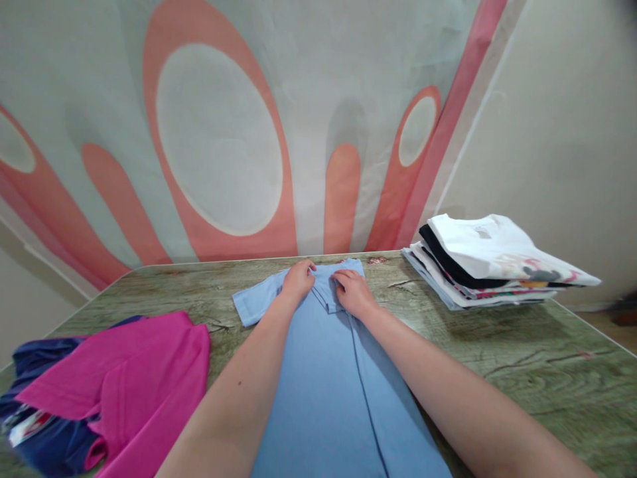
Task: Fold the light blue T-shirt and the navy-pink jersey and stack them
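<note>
Blue shirt [323, 392] lies flat on the surface [497, 345], its long axis running from the collar [321, 297], near the far edge, down toward the bottom of the view. Left hand [298, 279] and right hand [355, 292] both rest at the collar end, about equally near, the body extending nearward from them. Fingers [340, 275] bent against the cloth; cannot tell whether either hand grips it.

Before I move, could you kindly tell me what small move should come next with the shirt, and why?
I would probably fold the sleeve on the left inward across the shirt: it lies spread out to the side, while a long edge down the right half suggests that side is already folded over. Your left hand is at the neck end, close to that sleeve.
</note>
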The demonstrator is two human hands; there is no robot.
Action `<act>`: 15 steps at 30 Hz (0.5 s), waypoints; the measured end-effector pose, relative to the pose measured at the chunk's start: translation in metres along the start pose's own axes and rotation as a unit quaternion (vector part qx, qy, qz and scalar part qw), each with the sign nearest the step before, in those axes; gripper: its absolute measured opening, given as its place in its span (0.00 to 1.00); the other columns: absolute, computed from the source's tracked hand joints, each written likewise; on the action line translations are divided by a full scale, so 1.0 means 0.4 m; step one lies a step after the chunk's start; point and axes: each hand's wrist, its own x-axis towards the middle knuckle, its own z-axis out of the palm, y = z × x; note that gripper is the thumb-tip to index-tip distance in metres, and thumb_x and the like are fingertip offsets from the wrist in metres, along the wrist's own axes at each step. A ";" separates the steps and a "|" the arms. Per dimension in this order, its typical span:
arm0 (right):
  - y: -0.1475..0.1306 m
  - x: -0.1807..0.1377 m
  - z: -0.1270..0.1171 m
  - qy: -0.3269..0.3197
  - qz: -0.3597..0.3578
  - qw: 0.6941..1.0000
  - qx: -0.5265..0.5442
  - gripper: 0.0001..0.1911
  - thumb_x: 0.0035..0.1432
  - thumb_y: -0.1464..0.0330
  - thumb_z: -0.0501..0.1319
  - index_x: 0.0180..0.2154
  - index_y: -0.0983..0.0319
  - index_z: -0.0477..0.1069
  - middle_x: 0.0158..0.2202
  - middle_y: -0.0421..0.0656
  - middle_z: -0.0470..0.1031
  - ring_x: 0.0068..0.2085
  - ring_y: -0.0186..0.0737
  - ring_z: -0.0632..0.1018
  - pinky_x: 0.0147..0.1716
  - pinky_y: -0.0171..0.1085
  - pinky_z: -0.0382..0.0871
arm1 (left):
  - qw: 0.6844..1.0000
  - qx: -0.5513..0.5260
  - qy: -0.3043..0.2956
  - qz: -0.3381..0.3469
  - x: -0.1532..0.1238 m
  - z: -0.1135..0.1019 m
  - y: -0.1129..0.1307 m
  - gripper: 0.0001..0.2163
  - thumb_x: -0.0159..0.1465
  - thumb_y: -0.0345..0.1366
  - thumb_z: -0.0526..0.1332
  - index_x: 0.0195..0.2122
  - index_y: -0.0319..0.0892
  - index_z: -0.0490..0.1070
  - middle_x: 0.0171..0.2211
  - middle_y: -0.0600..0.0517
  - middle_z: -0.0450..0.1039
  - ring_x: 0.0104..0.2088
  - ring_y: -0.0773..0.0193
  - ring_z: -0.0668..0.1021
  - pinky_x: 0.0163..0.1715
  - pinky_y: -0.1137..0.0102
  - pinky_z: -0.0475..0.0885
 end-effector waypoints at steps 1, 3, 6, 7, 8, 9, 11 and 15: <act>-0.001 0.000 0.000 -0.005 0.001 1.000 -0.003 0.20 0.58 0.74 0.53 0.51 0.59 0.72 0.54 0.45 0.71 0.55 0.46 0.67 0.54 0.45 0.59 | 1.000 0.004 0.006 -0.008 -0.001 -0.003 0.005 0.13 0.52 0.23 0.57 0.38 0.42 0.71 0.33 0.50 0.72 0.36 0.60 0.74 0.39 0.68 0.68; -0.003 -0.001 0.000 -0.020 -0.002 1.000 -0.009 0.20 0.60 0.72 0.52 0.52 0.59 0.71 0.57 0.46 0.69 0.58 0.46 0.66 0.55 0.46 0.58 | 0.999 0.011 0.026 -0.020 -0.003 -0.011 0.021 0.15 0.52 0.22 0.56 0.40 0.42 0.70 0.36 0.49 0.71 0.38 0.59 0.74 0.40 0.67 0.67; -0.007 -0.004 -0.003 -0.040 -0.012 0.999 -0.021 0.20 0.62 0.67 0.52 0.55 0.59 0.68 0.60 0.47 0.66 0.61 0.47 0.63 0.57 0.48 0.55 | 0.999 -0.003 0.040 0.031 -0.002 -0.018 0.055 0.15 0.54 0.21 0.54 0.40 0.41 0.70 0.39 0.48 0.71 0.41 0.60 0.73 0.43 0.68 0.67; -0.009 -0.005 -0.004 -0.045 -0.016 0.999 -0.025 0.21 0.63 0.66 0.52 0.56 0.60 0.67 0.61 0.47 0.65 0.62 0.47 0.62 0.58 0.48 0.54 | 0.998 -0.014 0.025 0.063 -0.002 -0.016 0.066 0.14 0.55 0.21 0.53 0.38 0.41 0.71 0.38 0.48 0.71 0.41 0.61 0.73 0.43 0.68 0.67; -0.010 -0.006 -0.005 -0.049 -0.020 0.998 -0.027 0.22 0.63 0.64 0.52 0.57 0.60 0.66 0.61 0.48 0.64 0.62 0.47 0.61 0.59 0.49 0.53 | 0.995 -0.024 0.002 0.093 -0.002 -0.013 0.075 0.13 0.55 0.22 0.53 0.37 0.41 0.72 0.37 0.49 0.72 0.40 0.61 0.73 0.43 0.69 0.67; -0.011 -0.006 -0.006 -0.054 -0.022 0.998 -0.027 0.23 0.63 0.63 0.53 0.58 0.60 0.65 0.62 0.48 0.63 0.63 0.48 0.60 0.59 0.49 0.52 | 0.993 -0.031 -0.025 0.115 -0.003 -0.008 0.081 0.12 0.55 0.23 0.54 0.36 0.41 0.72 0.37 0.49 0.72 0.39 0.61 0.73 0.43 0.69 0.67; -0.013 -0.007 -0.007 -0.066 -0.021 0.997 -0.023 0.24 0.63 0.61 0.53 0.59 0.60 0.63 0.63 0.49 0.62 0.64 0.48 0.59 0.60 0.50 0.49 | 0.989 -0.031 -0.066 0.126 -0.006 0.003 0.085 0.12 0.54 0.23 0.55 0.37 0.41 0.72 0.35 0.50 0.73 0.38 0.61 0.74 0.42 0.69 0.68; -0.013 -0.006 -0.008 -0.095 -0.008 0.995 -0.015 0.28 0.63 0.57 0.53 0.62 0.60 0.59 0.65 0.49 0.57 0.66 0.49 0.55 0.62 0.54 0.44 | 0.992 -0.018 -0.075 0.099 -0.006 0.015 0.064 0.13 0.52 0.23 0.57 0.37 0.39 0.73 0.33 0.49 0.72 0.36 0.61 0.74 0.40 0.68 0.68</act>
